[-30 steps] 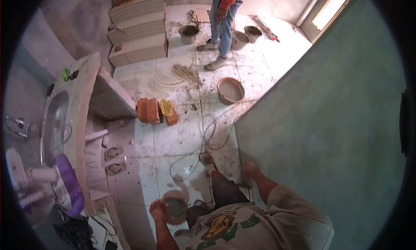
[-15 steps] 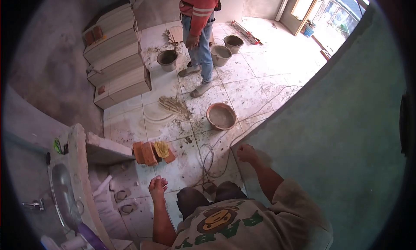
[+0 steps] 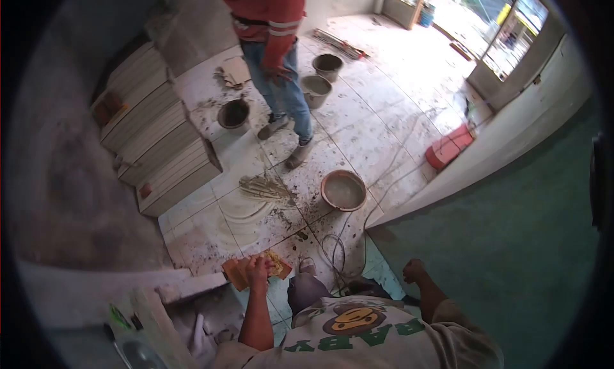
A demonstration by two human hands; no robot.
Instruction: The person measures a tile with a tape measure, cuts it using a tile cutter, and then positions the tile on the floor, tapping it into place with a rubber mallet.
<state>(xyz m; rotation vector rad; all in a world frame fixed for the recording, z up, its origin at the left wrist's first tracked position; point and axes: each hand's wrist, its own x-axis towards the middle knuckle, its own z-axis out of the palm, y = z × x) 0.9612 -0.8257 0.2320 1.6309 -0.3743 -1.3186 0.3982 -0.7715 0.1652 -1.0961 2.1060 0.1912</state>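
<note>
Left hand (image 3: pixel 258 272) appears over the near bricks (image 3: pixel 235 274), fingers bent; from above, its opening and any contact cannot be told, and nothing is seen in its grasp. At far left, steps (image 3: pixel 182 177) bear brick pieces (image 3: pixel 110 106), presumably using the tread as a shelf. The bricks lie grouped on the floor by a ledge (image 3: pixel 192 287), probably to leave walking room; a crumpled yellow item (image 3: pixel 279 264) rests on their right side. Beyond stands a dark bucket (image 3: pixel 235 127). To its right, a person (image 3: pixel 278 23) stands, one arm hanging. A grey bucket (image 3: pixel 318 102) and a black bucket (image 3: pixel 329 76) stand upright past the legs; nearer, a basin (image 3: pixel 345 209) sits level, likely to retain its greyish contents. Right hand (image 3: pixel 414 270) is curled narrow, nothing visible in it, near the green wall (image 3: pixel 499 222); contact unconfirmed. Farther right, a red container (image 3: pixel 449 147) stands by the partition, probably kept off the walkway.
</note>
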